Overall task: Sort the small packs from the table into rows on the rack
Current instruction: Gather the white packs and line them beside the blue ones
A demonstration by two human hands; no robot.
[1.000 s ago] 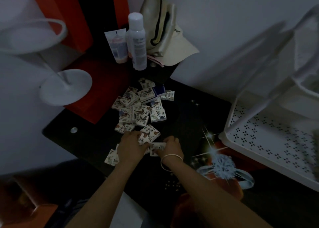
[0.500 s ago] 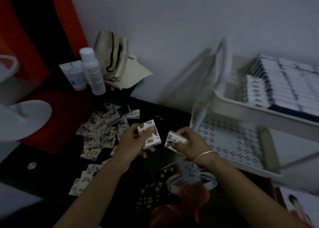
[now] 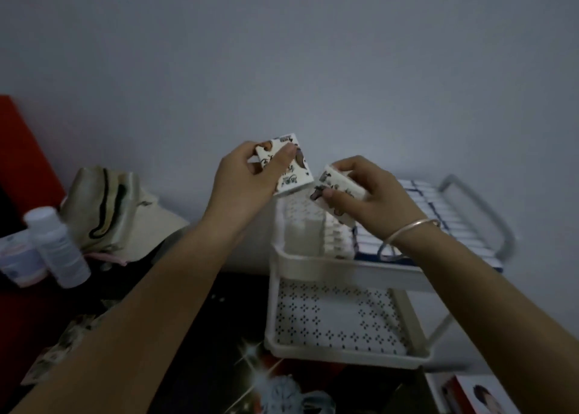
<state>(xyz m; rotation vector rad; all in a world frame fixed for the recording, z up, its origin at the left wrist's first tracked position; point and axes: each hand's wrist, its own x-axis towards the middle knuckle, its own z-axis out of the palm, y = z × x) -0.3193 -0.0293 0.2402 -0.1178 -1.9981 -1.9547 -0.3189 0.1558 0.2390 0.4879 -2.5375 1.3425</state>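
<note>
- Left hand (image 3: 247, 180) is pinching one pack (image 3: 296, 163), right hand (image 3: 368, 196) gripping a second pack (image 3: 340, 183), over the rack (image 3: 313, 268).
- Wise: seating each upright against the row (image 3: 335, 236) (dim light).

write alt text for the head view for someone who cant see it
The left hand grips one pack and the right hand pinches a second pack, both held over the white rack's top tray, where packs already stand in rows. A perforated lower shelf shows beneath; a cap and a white bottle sit at left.
</note>
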